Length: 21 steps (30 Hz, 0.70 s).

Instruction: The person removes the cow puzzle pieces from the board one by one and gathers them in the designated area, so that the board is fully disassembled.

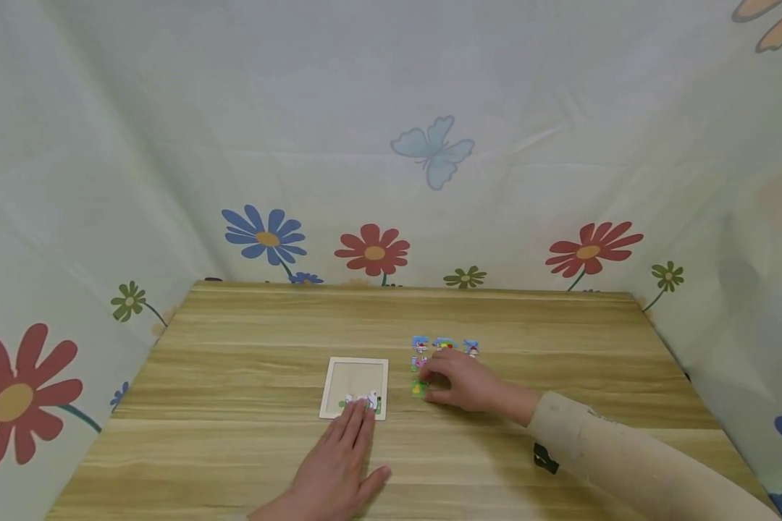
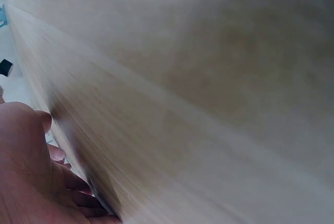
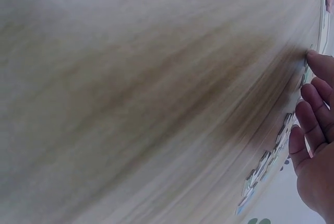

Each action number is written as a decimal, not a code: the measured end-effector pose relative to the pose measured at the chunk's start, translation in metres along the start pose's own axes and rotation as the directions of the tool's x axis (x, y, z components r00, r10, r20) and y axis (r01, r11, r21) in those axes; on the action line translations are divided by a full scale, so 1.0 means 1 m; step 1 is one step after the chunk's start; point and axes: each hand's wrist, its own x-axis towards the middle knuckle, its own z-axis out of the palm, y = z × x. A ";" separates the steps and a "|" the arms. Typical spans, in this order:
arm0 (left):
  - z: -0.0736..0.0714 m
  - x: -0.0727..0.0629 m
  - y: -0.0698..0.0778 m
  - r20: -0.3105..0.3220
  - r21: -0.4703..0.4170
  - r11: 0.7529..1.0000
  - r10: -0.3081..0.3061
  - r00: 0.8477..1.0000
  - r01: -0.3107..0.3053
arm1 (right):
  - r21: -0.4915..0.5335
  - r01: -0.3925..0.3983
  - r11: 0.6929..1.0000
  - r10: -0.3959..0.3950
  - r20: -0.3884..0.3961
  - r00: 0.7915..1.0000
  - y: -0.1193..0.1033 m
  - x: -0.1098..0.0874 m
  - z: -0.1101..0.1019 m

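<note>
In the head view a square puzzle frame (image 1: pixel 326 387) with a pale rim lies on the table, with pieces showing white figures (image 1: pixel 371 398) along its near edge. My left hand (image 1: pixel 339 463) rests there, straight fingertips on those pieces, thumb spread aside. To the right, my right hand (image 1: pixel 465 380) pinches a green and yellow puzzle piece (image 1: pixel 418 389) between thumb and index finger at its right side. More puzzle pieces lie just beyond: a pink one (image 1: pixel 417 362) partly under the fingers, and a row with blue tops (image 1: pixel 420 343). In the right wrist view the thumb (image 3: pixel 317 62) reaches down to the tabletop.
The wooden table (image 1: pixel 247 333) has its far edge against a curtain (image 1: pixel 300 108) printed with flowers and a butterfly. A small black item (image 1: pixel 546 459) shows beneath the right sleeve (image 1: pixel 599 434).
</note>
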 end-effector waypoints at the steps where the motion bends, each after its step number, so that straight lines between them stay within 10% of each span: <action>1: 0.000 0.000 0.000 0.000 0.001 1.000 0.000 1.000 0.000 | 0.002 -0.003 1.000 0.003 -0.001 1.000 0.000 0.000 0.000; 21: -0.001 -0.001 0.000 0.000 -0.011 1.000 -0.002 1.000 0.002 | 0.101 -0.063 0.993 0.070 -0.075 0.995 0.003 0.008 -0.023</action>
